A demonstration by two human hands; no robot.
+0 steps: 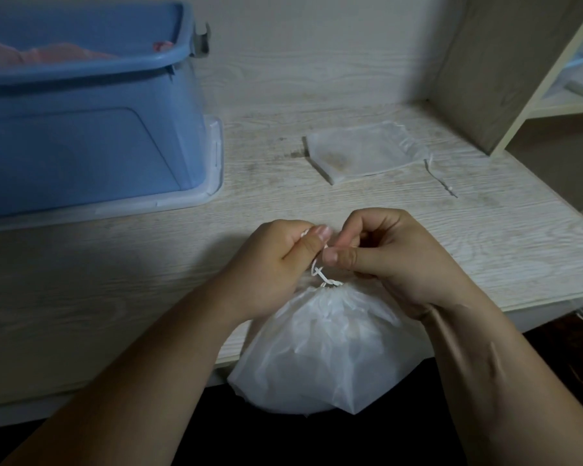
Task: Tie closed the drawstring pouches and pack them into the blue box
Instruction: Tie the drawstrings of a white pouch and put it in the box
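A filled white drawstring pouch (pixel 323 351) hangs over the desk's front edge, its neck gathered tight. A white cord (pixel 321 275) rises from the neck, crossed over itself. My left hand (pixel 276 264) pinches one strand of the cord between thumb and fingers. My right hand (pixel 384 257) pinches the other strand right beside it. A second, flat white pouch (pixel 367 151) lies farther back on the desk, its cord trailing to the right. The blue box (pixel 91 126) stands open at the left, with pink fabric (pixel 48 55) inside.
The blue box sits on its pale lid (pixel 212 190) on the wood-grain desk (pixel 149 290). A wooden shelf unit (pixel 505 82) rises at the right, with a shelf beyond it. Wall lies behind the desk.
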